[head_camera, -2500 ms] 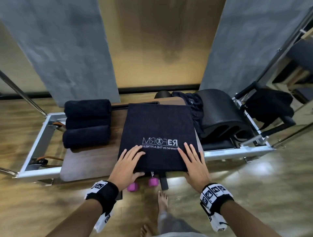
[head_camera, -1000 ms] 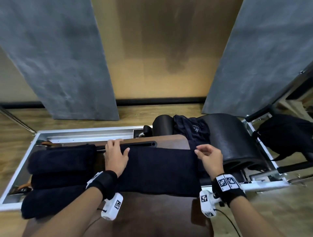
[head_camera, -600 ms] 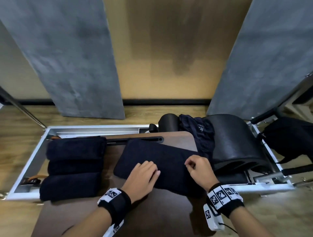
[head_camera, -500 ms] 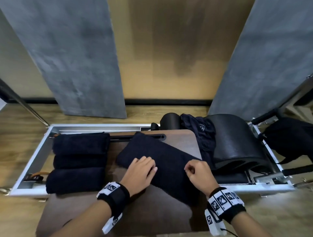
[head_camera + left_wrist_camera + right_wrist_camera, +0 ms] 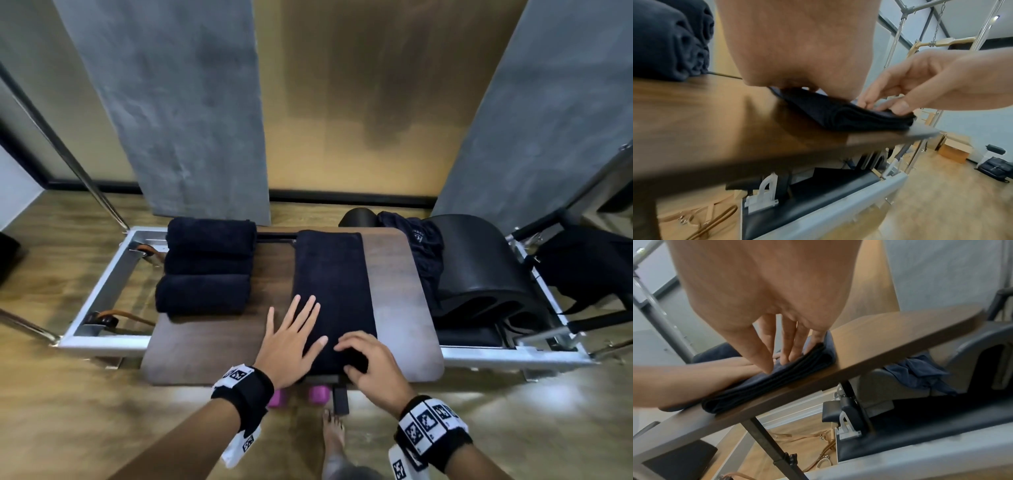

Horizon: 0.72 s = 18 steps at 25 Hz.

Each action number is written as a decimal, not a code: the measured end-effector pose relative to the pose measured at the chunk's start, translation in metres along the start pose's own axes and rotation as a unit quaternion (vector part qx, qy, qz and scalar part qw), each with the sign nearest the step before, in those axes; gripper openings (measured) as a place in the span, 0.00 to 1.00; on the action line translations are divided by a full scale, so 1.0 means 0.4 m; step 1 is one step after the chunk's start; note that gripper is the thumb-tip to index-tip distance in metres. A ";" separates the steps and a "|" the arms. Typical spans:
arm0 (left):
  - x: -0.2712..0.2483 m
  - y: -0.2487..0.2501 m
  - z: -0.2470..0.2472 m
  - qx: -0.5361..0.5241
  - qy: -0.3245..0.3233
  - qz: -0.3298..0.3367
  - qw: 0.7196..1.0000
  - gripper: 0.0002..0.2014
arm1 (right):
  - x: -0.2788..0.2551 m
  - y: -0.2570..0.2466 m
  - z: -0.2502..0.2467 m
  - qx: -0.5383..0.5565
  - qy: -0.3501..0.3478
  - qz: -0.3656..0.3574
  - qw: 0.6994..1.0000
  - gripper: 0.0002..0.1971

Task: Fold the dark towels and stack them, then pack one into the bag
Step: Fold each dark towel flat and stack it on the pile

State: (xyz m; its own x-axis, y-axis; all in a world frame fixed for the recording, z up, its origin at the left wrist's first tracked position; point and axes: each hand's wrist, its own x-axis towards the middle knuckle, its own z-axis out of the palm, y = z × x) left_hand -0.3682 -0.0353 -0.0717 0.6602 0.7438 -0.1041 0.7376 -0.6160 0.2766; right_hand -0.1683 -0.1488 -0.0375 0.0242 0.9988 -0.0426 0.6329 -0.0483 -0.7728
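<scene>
— Wooden board (image 5: 400, 308) now carries the dark towel (image 5: 332, 284) lengthwise, turned from crosswise; why?
— Probably for rolling; left hand (image 5: 291, 339) lies flat on it; right hand (image 5: 368, 363) pinches its near end.

The folded towel (image 5: 334, 291) is dark, matt terry cloth, its edge showing layered ribs. The rolled towels (image 5: 207, 270) share that soft, napped cloth. The tabletop (image 5: 397, 294) is dark brown wood-grain with a smooth, faintly glossy finish. The frame (image 5: 99, 301) is brushed silver metal. The arched barrel (image 5: 479, 270) looks like smooth black padded vinyl. The floor (image 5: 68, 411) is glossy wood-look.
</scene>
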 end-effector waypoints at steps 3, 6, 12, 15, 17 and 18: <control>-0.088 0.000 0.029 0.017 0.020 0.037 0.999 0.40 | -0.031 0.001 0.014 -0.003 0.014 0.009 1.000 0.23; -0.143 -0.014 0.034 0.033 0.024 0.076 0.996 0.40 | -0.052 0.012 0.018 -0.048 0.015 0.005 0.999 0.22; -0.186 -0.044 0.004 -0.111 0.090 0.050 0.989 0.20 | -0.069 0.048 0.021 -0.156 0.040 -0.017 0.987 0.17; -0.166 -0.034 -0.006 -0.210 0.097 0.029 0.972 0.12 | -0.062 0.049 0.018 -0.182 0.040 -0.024 0.982 0.14; -0.146 -0.025 -0.013 -0.232 0.112 0.022 0.966 0.06 | -0.055 0.049 0.013 -0.188 0.048 -0.037 0.980 0.13; -0.135 -0.021 -0.017 -0.242 0.122 0.015 0.962 0.04 | -0.053 0.049 0.012 -0.191 0.047 -0.044 0.979 0.13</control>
State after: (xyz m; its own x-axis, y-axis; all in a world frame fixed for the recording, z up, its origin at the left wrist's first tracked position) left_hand -0.4108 -0.0685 -0.0620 0.5828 0.8033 0.1224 0.5278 -0.4888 0.6946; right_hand -0.1600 -0.1710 -0.0547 0.0159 0.9961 0.0869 0.8790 0.0274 -0.4759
